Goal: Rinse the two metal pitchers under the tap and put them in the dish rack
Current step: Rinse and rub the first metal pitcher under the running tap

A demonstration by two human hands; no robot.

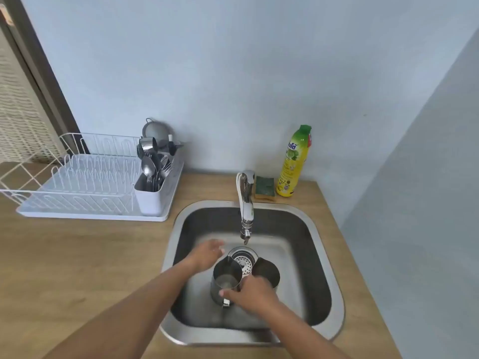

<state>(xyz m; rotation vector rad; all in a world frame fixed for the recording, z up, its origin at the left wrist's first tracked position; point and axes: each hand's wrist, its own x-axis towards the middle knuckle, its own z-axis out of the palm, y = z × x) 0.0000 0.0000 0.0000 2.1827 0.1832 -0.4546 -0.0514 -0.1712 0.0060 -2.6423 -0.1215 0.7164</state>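
Two shiny steel pitchers stand upright in the sink (334,294), side by side, just at 6 o'clock of the drain strainer (242,260). The left pitcher (224,277) points its spout to 12 o'clock and its handle to 6. The right pitcher (268,270), darker inside, sits close at its 3 o'clock.

My right hand (250,291) curls over the left pitcher's near rim and, as far as the blur lets me judge, grips it by the handle. My left hand (207,255) hangs open at 10 o'clock of that pitcher, holding nothing.

The tap (246,203) juts over the strainer at 12 o'clock. On the counter (77,255), a sponge (264,187) and a yellow soap bottle (294,161) stand behind the sink. The white dish rack (85,182), with a full cutlery holder (150,198), sits at 10 o'clock.
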